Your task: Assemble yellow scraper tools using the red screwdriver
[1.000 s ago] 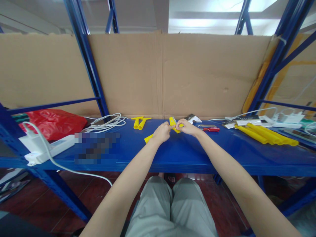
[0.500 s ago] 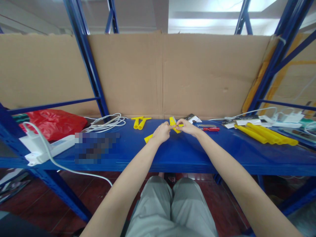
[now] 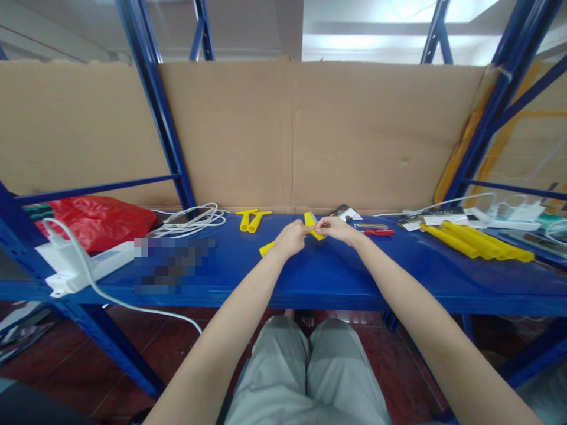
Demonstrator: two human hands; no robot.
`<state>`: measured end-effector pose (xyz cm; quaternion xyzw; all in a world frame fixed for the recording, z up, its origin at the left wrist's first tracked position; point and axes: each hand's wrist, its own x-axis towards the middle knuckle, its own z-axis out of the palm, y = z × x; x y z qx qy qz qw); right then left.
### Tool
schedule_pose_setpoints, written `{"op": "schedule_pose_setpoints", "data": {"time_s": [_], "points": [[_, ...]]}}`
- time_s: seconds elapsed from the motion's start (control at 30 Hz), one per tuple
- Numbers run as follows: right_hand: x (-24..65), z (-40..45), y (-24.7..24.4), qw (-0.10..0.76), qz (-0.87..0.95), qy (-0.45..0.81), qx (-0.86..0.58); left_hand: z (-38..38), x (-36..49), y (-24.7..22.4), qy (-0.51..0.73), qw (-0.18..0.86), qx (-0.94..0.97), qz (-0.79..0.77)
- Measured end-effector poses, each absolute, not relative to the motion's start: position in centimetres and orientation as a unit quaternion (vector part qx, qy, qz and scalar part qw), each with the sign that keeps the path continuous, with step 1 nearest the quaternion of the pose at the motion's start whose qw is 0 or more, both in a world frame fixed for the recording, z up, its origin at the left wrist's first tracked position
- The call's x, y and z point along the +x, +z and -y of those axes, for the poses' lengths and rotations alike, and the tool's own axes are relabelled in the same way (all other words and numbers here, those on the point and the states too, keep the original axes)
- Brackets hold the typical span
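Observation:
Over the middle of the blue table, my left hand [image 3: 291, 237] is wrapped round a yellow handle piece [image 3: 266, 248], whose end sticks out below the palm. A yellow head piece [image 3: 309, 219] with a grey strip shows just beyond the fingertips. My right hand [image 3: 333, 228] meets it from the right, its fingers pinched together beside the head piece; whatever lies between those fingertips is too small to name. Two yellow T-shaped tools [image 3: 254, 222] lie near the cardboard, left of my hands. A red-handled tool [image 3: 378, 232] rests to the right.
Several yellow tubes [image 3: 478, 241] lie at the right by packets and a white cable. At the left are a red bag [image 3: 101, 221], a white power strip [image 3: 106, 262] and a coiled white cable [image 3: 195, 221]. Cardboard [image 3: 230, 130] stands behind the blue table [image 3: 328, 277].
My right hand has shifted slightly down and left, its fingers closer together near the head piece. My left hand has stayed in place.

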<state>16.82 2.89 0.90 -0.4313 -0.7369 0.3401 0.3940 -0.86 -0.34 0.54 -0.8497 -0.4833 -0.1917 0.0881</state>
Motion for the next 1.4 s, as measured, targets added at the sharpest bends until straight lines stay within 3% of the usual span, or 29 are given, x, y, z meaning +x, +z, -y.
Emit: {"op": "schedule_pose_setpoints", "data": {"time_s": [1.4], "points": [[16.72, -2.86, 0.65, 0.328, 0.797, 0.24, -0.447, 0.64, -0.89, 0.77, -0.168, 0.094, -0.854, 0.483]]}}
